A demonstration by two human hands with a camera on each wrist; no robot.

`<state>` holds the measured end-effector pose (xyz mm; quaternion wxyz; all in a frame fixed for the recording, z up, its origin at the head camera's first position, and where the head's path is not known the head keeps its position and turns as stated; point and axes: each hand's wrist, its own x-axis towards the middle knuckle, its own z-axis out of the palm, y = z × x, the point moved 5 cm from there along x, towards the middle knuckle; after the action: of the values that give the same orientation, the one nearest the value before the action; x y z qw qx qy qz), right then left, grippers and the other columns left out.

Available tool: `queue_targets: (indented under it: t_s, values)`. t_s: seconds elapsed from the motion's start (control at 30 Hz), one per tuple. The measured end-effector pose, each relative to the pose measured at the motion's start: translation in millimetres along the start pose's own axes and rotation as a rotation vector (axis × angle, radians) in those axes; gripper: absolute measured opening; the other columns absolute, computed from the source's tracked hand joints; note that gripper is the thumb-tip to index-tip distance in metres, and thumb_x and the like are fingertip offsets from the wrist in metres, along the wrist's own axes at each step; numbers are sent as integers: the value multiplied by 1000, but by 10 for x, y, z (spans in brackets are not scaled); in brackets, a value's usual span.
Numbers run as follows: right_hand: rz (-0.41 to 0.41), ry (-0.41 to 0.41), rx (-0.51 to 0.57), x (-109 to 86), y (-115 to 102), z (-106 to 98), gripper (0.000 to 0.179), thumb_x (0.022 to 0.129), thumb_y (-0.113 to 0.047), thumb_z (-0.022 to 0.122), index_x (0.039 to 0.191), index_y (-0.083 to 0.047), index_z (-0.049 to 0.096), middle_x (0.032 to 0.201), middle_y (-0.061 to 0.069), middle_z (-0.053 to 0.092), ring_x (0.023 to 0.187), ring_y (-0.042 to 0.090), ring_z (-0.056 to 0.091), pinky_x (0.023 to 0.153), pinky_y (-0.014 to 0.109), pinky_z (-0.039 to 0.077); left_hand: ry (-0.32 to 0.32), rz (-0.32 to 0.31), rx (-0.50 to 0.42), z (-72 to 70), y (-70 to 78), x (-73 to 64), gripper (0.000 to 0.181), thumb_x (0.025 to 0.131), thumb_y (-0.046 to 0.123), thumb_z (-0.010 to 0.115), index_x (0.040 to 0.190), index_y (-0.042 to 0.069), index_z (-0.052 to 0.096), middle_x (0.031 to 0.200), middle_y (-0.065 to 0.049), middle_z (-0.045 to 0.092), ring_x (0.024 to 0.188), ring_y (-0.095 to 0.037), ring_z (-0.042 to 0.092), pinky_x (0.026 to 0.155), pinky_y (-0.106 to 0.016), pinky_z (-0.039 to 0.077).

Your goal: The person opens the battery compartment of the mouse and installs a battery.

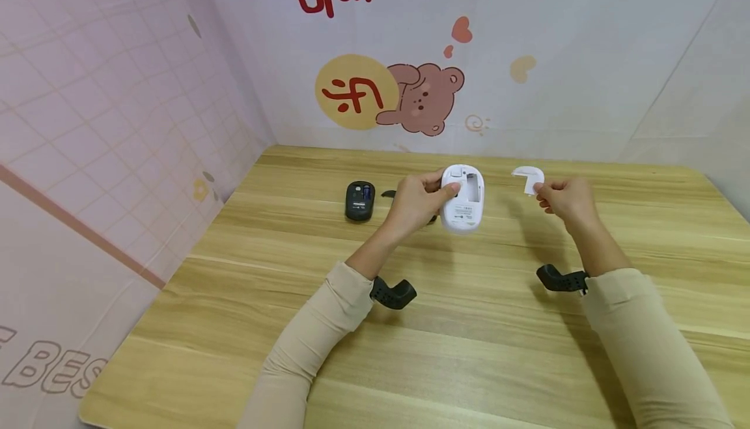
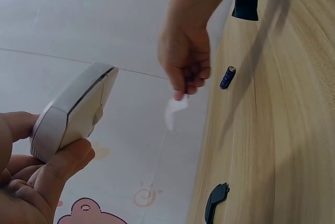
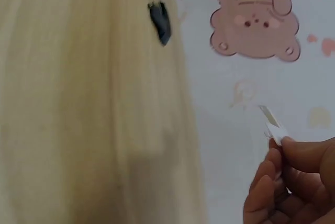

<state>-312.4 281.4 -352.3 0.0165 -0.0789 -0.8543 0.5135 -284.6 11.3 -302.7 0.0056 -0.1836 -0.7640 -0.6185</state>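
My left hand (image 1: 416, 204) grips a white computer mouse (image 1: 463, 214), its underside facing the head camera and its battery slot uncovered. In the left wrist view the mouse (image 2: 65, 111) shows edge-on between thumb and fingers. Off to the right, my right hand (image 1: 568, 202) pinches a thin white battery cover (image 1: 532, 175) by one corner, apart from the mouse. A black mouse (image 1: 359, 201) lies bottom up on the table with a blue battery in its slot. Its dark cover (image 2: 215, 200) lies near it, partly hidden by my left hand in the head view.
A loose blue battery (image 2: 227, 78) lies on the wooden table (image 1: 469, 351). Black wrist mounts (image 1: 394, 293) stick out from both sleeves. Behind the table's far edge stands a white wall covering (image 1: 556, 110) with a printed bear.
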Motion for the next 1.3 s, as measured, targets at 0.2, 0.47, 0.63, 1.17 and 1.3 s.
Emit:
queue_targets:
  t_s: [0.2,0.47,0.63,1.17,1.3]
  values:
    - [97,-157,-63,117,350,37,34,94,-17,53,103,16,58,66,-2,60,59,8,55,56,24,52,-17,-14,13,30,-30,-16,36,86,12,67,120,0,61,99,-9,68,76,-5,61,59,-20,52]
    - [137,-264,-84,195,492,35,24,91,-17,58,77,1,66,59,-3,58,54,6,53,48,22,46,-20,-18,43,44,-33,-21,37,86,14,67,122,3,61,97,-8,69,69,-5,60,51,-20,50]
    - [110,-245,-149,236,506,29,28,87,-19,62,73,4,67,56,0,60,51,8,56,47,22,48,-22,-15,24,47,-20,-21,37,86,12,67,121,2,61,102,-10,68,76,-6,62,57,-25,55]
    - [93,-215,-297,240,424,64,27,88,-13,57,83,12,66,56,-1,61,51,7,58,49,22,51,-50,-40,15,85,11,-20,39,86,11,66,123,1,58,104,-12,67,75,-5,60,60,-27,56]
    - [88,-219,-313,226,425,66,27,88,-13,58,85,13,66,56,-2,61,51,7,57,48,22,51,-46,-63,21,96,-3,-27,40,86,12,67,124,1,58,104,-12,67,74,-5,60,58,-22,54]
